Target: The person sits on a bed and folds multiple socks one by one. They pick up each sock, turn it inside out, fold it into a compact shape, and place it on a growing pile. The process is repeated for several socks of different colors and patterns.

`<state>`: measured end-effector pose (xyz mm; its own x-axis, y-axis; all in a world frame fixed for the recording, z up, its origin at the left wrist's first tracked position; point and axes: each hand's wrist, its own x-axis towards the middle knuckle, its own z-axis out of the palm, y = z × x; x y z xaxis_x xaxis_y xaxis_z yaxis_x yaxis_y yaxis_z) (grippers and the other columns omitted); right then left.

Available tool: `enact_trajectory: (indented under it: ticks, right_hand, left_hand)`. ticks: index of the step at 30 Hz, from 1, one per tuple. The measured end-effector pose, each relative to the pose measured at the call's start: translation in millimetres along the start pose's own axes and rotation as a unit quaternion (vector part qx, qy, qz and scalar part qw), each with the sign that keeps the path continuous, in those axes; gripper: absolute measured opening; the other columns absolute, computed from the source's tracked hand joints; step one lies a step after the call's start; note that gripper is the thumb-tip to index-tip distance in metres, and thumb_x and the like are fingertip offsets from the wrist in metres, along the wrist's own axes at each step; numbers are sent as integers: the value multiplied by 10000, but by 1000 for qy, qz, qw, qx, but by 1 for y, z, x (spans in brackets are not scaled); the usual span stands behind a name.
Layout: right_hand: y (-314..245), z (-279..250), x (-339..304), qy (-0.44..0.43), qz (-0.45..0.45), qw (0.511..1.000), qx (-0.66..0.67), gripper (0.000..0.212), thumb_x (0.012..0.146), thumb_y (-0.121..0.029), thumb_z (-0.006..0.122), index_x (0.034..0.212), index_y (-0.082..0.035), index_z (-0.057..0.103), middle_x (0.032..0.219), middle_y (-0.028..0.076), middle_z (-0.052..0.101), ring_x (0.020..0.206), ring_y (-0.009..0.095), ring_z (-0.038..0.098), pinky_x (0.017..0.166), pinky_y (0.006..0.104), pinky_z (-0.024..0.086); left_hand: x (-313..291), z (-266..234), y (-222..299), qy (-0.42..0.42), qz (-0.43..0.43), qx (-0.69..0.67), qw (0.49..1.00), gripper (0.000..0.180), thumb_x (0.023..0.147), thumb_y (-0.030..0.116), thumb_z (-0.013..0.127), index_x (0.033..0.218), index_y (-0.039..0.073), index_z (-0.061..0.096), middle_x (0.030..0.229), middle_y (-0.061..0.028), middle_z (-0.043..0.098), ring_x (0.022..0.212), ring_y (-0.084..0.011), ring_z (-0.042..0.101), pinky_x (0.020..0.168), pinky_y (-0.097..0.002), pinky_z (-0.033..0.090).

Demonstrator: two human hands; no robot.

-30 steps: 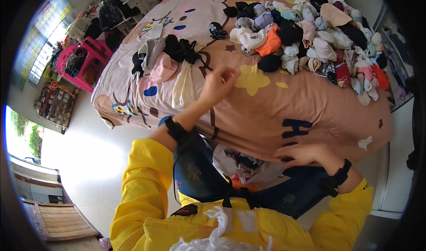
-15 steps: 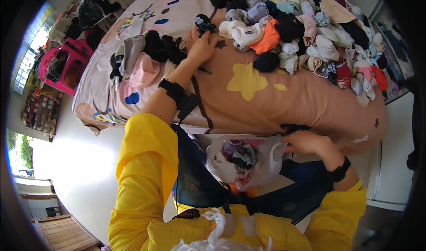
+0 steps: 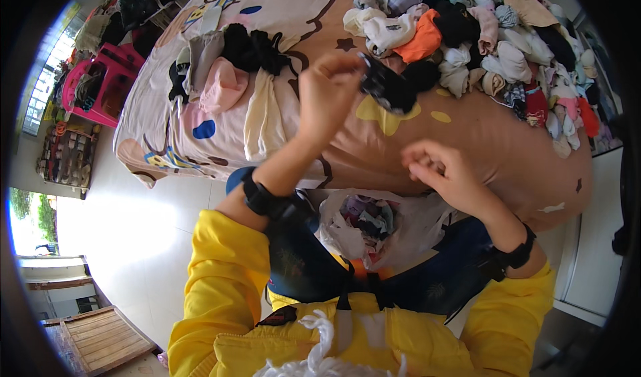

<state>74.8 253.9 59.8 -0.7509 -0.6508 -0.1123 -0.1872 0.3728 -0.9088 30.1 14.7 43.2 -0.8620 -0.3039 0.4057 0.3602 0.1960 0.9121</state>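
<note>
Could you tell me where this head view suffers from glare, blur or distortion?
Head view: the floor at left is washed out by daylight; the fisheye bends the bed edge and darkens the rim; the left hand and its dark sock look slightly motion-blurred; the right hand and the plastic bag are sharper.

Our small black garment [image 3: 384,87] with pale markings, crumpled, upper centre of frame; dangling above our bedspread
</note>
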Motion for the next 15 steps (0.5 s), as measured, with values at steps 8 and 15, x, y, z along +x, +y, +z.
enact_trajectory:
  ticks: [8,15]
  right_hand:
    - [-17,-46,-53,-251,159,949,-104,224,875,-64,648,1082,13,612,965,68,635,781,110,617,696,251,535]
    - [-22,12,20,181,-183,965,-45,341,884,-101,682,1135,-26,465,1001,75,530,852,130,561,681,250,492]
  left_hand:
    - [-57,18,0,-40,-44,-102,993,214,787,-11,633,996,-22,681,1103,-90,601,912,-141,640,677,-246,576]
    - [-66,28,4,-9,116,-86,989,224,766,-69,667,977,1,685,1031,-73,588,921,-134,623,691,-242,572]
